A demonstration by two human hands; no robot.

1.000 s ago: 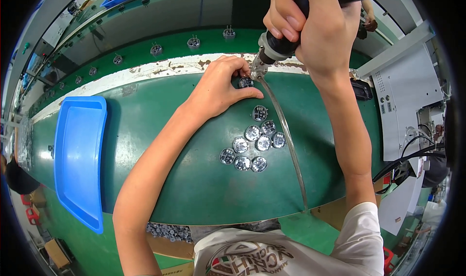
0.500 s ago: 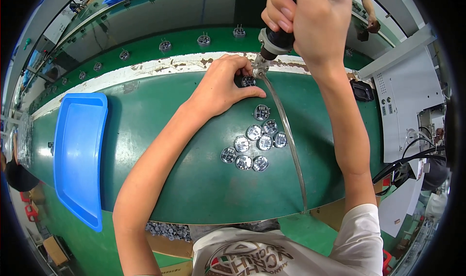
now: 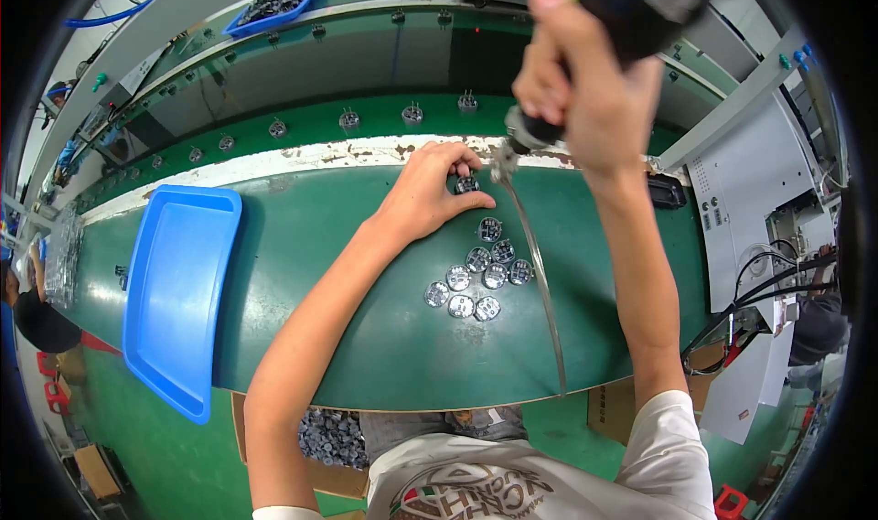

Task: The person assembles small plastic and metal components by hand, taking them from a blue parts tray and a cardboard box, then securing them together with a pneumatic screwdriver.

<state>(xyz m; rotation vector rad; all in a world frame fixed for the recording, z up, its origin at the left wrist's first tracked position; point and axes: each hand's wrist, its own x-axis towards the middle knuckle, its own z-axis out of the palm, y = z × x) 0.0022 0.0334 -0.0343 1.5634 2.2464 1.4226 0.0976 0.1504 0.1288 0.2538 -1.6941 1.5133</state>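
My left hand point(image 3: 428, 189) rests on the green bench with thumb and fingers curled round a small round circuit-board module point(image 3: 466, 184). Closed around the black body of a power screwdriver point(image 3: 645, 12), my right hand point(image 3: 599, 99) is raised and blurred by motion. The screwdriver's metal nose point(image 3: 503, 161) hangs just right of the held module, apart from it. From that nose a clear tube point(image 3: 540, 287) runs down to the bench's near edge. Several similar round modules point(image 3: 494, 276) lie in a cluster nearer to me.
A blue tray point(image 3: 178, 291) stands at the left on the bench point(image 3: 302, 246). Beyond a chipped white ledge point(image 3: 302, 177), several modules with pins point(image 3: 412, 114) stand in a row. A grey machine panel point(image 3: 750, 182) with black cables is at the right. Below the bench is a box of small parts point(image 3: 334, 438).
The view has tilted up and shifted. The screwdriver's nose has moved slightly right, away from the held module. My left hand keeps its hold on the module.
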